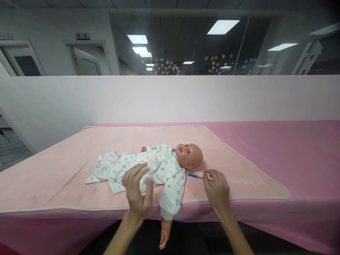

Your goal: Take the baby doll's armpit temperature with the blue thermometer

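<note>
A baby doll point(191, 156) in a white patterned suit point(160, 166) lies on its back, head to the right. Its near arm point(165, 232) hangs over the front edge. Just in front of the suit's middle, my left hand point(136, 189) is raised with fingers apart, holding nothing. My right hand point(217, 187) is closed in a pinch close to the doll's head. From its fingertips a thin stick with a blue end point(192, 175) points left, below the doll's ear and apart from it. My fingers hide the stick's other end, and its exact kind is unclear.
A peach blanket point(66, 170) lies beneath the doll over a pink-covered table point(305, 159). Behind stands a low white partition point(170, 99). Farther back are a glass window with heart stickers point(167, 65) and a doorway point(87, 60).
</note>
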The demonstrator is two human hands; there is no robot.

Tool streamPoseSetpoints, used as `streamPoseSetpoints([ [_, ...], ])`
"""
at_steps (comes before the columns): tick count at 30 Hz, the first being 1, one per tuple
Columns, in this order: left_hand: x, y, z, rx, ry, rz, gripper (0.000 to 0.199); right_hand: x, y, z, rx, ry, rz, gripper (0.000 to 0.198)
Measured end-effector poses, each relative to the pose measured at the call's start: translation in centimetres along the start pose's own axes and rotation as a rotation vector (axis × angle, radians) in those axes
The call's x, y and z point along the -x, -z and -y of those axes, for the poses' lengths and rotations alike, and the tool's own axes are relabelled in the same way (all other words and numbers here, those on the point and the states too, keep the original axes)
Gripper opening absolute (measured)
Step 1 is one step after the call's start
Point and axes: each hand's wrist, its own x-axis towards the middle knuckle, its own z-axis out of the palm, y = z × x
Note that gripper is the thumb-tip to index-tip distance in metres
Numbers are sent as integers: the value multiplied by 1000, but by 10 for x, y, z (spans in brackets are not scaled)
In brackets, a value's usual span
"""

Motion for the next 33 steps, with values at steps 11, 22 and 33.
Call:
streamPoseSetpoints([
  [11,-7,-2,76,-58,186,452,22,-38,30,-9,-9,-170,676,24],
  [22,-6,-2,86,110,384,303,27,-70,23,31,-116,-352,766,28],
  [33,-6,0,87,121,327,294,26,-78,2,43,-316,-512,1118,34],
])
